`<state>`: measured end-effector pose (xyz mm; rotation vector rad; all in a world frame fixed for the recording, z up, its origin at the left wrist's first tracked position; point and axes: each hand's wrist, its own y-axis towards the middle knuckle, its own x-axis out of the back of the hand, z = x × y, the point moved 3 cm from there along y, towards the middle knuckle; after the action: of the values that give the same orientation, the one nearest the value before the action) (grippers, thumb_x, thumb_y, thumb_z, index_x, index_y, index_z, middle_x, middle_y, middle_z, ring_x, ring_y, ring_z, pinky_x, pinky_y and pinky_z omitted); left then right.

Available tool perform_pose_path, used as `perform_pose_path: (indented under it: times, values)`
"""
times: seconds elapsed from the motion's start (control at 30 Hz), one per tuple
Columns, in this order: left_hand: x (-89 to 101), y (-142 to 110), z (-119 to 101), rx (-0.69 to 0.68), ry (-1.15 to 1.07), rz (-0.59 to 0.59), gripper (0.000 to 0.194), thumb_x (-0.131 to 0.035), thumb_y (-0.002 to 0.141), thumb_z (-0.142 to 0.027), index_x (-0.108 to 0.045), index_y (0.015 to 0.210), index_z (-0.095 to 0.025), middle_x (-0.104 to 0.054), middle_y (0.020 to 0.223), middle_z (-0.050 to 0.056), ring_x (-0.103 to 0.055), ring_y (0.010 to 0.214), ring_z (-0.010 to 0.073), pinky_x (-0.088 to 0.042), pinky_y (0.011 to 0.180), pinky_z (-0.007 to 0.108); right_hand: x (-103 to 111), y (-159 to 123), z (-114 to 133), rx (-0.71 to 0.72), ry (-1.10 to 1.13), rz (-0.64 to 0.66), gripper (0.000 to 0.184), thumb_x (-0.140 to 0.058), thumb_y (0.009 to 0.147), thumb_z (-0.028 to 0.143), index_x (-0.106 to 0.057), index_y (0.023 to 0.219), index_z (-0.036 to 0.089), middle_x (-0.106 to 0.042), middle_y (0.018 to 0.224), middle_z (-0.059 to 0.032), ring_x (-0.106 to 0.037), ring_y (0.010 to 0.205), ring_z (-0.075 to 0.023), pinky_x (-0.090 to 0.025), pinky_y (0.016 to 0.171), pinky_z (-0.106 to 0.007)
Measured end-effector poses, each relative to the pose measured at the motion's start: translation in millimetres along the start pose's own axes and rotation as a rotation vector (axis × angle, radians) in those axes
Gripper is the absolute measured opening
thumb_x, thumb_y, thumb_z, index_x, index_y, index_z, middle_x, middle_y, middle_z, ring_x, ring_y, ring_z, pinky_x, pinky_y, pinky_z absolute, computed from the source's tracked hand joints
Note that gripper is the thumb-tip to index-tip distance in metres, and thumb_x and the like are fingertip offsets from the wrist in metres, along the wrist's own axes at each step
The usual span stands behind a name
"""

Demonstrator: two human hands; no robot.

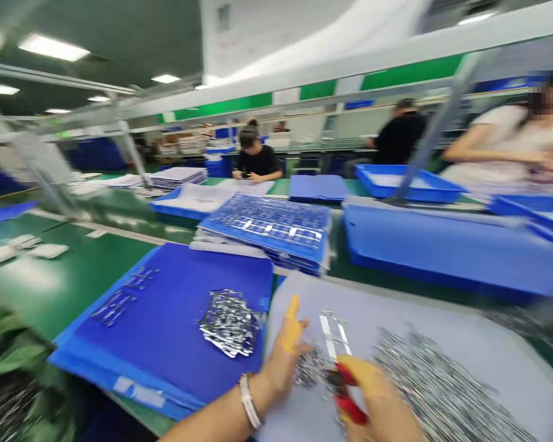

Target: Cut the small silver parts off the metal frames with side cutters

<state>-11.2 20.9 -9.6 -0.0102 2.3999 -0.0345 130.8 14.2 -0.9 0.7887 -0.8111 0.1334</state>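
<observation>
Pliers [350,410] are clasped in the right grip [373,380]; the left grip [283,353] — splayed, seemingly empty, at ten o'clock — could be nipped if they slipped.

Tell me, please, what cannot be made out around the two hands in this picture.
Head view: the tip of the red tool; blur hides whether it grips anything.
Head view: the right hand; blur hides how its fingers wrap the tool.
Head view: the small metal pieces beside the left hand; too small and blurred to count.
Head view: the green wrapping; the left and bottom edges cut it off.
</observation>
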Motion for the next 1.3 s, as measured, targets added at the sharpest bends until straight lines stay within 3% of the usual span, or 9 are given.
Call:
perform_pose_path:
  times: [0.1, 0.2, 0.3, 0.37, 0.5, 0.63, 0.8, 1.03, 1.3]
  values:
    - [-0.7, 8.8, 10.2, 0.350, -0.197, 0.027, 0.072, -0.043, 0.081, -0.065, -0.033, 0.140, -0.025, -0.059, 0.120, 0.014, -0.059, 0.103, 0.0310, -0.039, 0.091, 0.047, 1.7, -3.0, 27.5, 0.327, -0.041, -0.124, 0.032, -0.047, 0.083, 0.009, -0.057, 0.112, 0.018, -0.066, 0.095, -0.0101, -0.059, 0.096, -0.0238, -0.049, 0.086, -0.044]
    - [-1.5, 12.3, 8.7, 0.478, -0.301, 0.076, 0.069, -0.041, 0.083, -0.062, -0.034, 0.140, -0.023, -0.064, 0.111, 0.014, -0.065, 0.090, 0.0299, -0.040, 0.088, 0.047, -9.2, 0.7, 43.1, 0.386, -0.075, -0.084, 0.036, -0.043, 0.080, 0.002, -0.055, 0.111, 0.015, -0.066, 0.093, -0.0108, -0.059, 0.095, -0.0233, -0.049, 0.085, -0.043]
    - [-0.3, 11.6, 5.0, 0.431, -0.288, 0.040, 0.067, -0.043, 0.084, -0.059, -0.034, 0.141, -0.025, -0.066, 0.105, 0.012, -0.066, 0.085, 0.0282, -0.041, 0.084, 0.044, -8.7, -0.7, 46.1, 0.321, -0.015, 0.031, 0.040, -0.044, 0.077, 0.005, -0.053, 0.115, 0.015, -0.064, 0.096, -0.0113, -0.058, 0.092, -0.0234, -0.050, 0.082, -0.041]
    - [0.1, 10.9, 4.7, 0.381, -0.271, -0.017, 0.066, -0.044, 0.084, -0.059, -0.035, 0.141, -0.025, -0.067, 0.101, 0.011, -0.066, 0.084, 0.0268, -0.043, 0.081, 0.041, -2.2, 1.3, 39.9, 0.198, 0.007, 0.090, 0.040, -0.047, 0.079, 0.012, -0.050, 0.120, 0.015, -0.063, 0.100, -0.0115, -0.057, 0.094, -0.0233, -0.049, 0.082, -0.040]
    - [-1.6, 7.6, 9.2, 0.334, -0.200, -0.080, 0.066, -0.044, 0.084, -0.061, -0.043, 0.136, -0.021, -0.068, 0.097, 0.009, -0.064, 0.079, 0.0216, -0.044, 0.074, 0.033, 7.1, 17.9, 18.6, -0.117, -0.146, 0.220, 0.031, -0.054, 0.083, 0.025, -0.056, 0.113, 0.019, -0.064, 0.096, -0.0092, -0.059, 0.089, -0.0248, -0.048, 0.079, -0.041]
    - [-2.7, 2.9, 13.6, 0.356, -0.089, -0.075, 0.069, -0.041, 0.083, -0.065, -0.044, 0.136, -0.021, -0.068, 0.104, 0.010, -0.064, 0.084, 0.0211, -0.043, 0.070, 0.030, 6.3, 31.6, 9.1, -0.258, -0.218, 0.385, 0.033, -0.059, 0.081, 0.031, -0.059, 0.113, 0.022, -0.066, 0.095, -0.0070, -0.061, 0.089, -0.0252, -0.046, 0.079, -0.040]
    - [-3.9, 2.1, 11.0, 0.325, -0.033, -0.056, 0.068, -0.039, 0.084, -0.064, -0.039, 0.140, -0.025, -0.067, 0.106, 0.010, -0.064, 0.087, 0.0219, -0.044, 0.077, 0.032, 7.8, 32.1, 11.0, -0.309, -0.232, 0.461, 0.037, -0.057, 0.082, 0.033, -0.058, 0.117, 0.020, -0.067, 0.096, -0.0075, -0.061, 0.091, -0.0248, -0.045, 0.081, -0.037]
    - [-6.1, 2.0, 7.6, 0.272, 0.029, -0.047, 0.067, -0.039, 0.085, -0.063, -0.041, 0.139, -0.023, -0.066, 0.110, 0.011, -0.062, 0.093, 0.0234, -0.043, 0.078, 0.033, 8.9, 31.7, 10.0, -0.302, -0.245, 0.464, 0.044, -0.056, 0.083, 0.036, -0.056, 0.123, 0.018, -0.067, 0.097, -0.0085, -0.061, 0.090, -0.0256, -0.045, 0.078, -0.037]
    - [-1.0, 2.0, 9.9, 0.259, 0.090, -0.065, 0.066, -0.043, 0.083, -0.064, -0.049, 0.134, -0.024, -0.065, 0.111, 0.009, -0.061, 0.090, 0.0225, -0.042, 0.075, 0.031, 13.7, 33.6, 13.2, -0.318, -0.220, 0.472, 0.026, -0.057, 0.082, 0.037, -0.064, 0.102, 0.021, -0.067, 0.092, -0.0066, -0.062, 0.084, -0.0235, -0.044, 0.073, -0.034]
